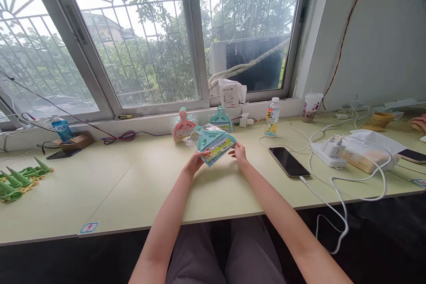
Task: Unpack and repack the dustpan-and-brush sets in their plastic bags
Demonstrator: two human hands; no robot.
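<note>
A teal mini dustpan-and-brush set point(214, 142) in clear plastic wrap, with a yellow-green label, is tilted in front of me above the table. My left hand point(195, 162) grips its lower left corner, thumb on the front. At its lower right edge is my right hand point(238, 152), fingers curled against the packet. Behind it, a pink dustpan set point(184, 126) and another teal dustpan set point(221, 120) lean upright by the window sill, both wrapped.
A drink bottle point(273, 117), a charging phone point(289, 162), a white power strip point(329, 153) and loose cables lie right. Green cone-shaped pieces point(20, 177) and a blue bottle point(62, 129) are left. The table edge point(226, 217) runs before my lap. Another person's hand point(418, 123) shows far right.
</note>
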